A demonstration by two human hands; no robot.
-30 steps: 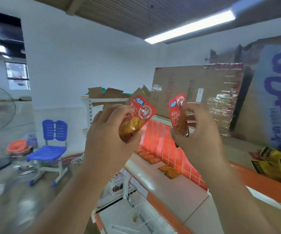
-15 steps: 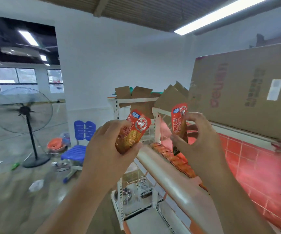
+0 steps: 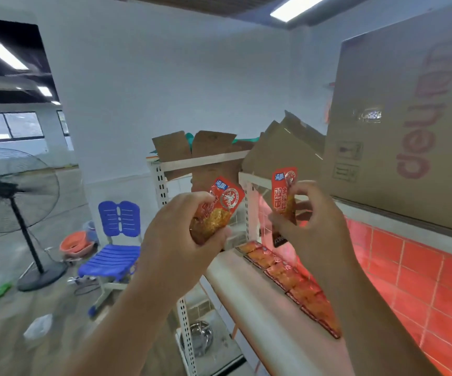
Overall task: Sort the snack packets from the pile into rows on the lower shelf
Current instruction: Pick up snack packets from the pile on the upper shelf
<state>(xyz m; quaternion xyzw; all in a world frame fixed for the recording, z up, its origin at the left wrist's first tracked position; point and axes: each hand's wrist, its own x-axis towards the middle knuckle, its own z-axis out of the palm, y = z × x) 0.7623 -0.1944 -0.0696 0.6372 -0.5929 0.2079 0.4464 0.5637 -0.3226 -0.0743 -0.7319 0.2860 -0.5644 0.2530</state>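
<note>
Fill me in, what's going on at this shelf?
A person is sorting red snack packets. The left hand grips the left packet, the right hand pinches the right packet, both raised above the shelf. A row of packets already lies along the shelf's back edge, by the red tiled panel. Neither held packet is placed yet.

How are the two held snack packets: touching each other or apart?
Apart. The head view shows a clear gap between the left packet and the right packet.
</note>
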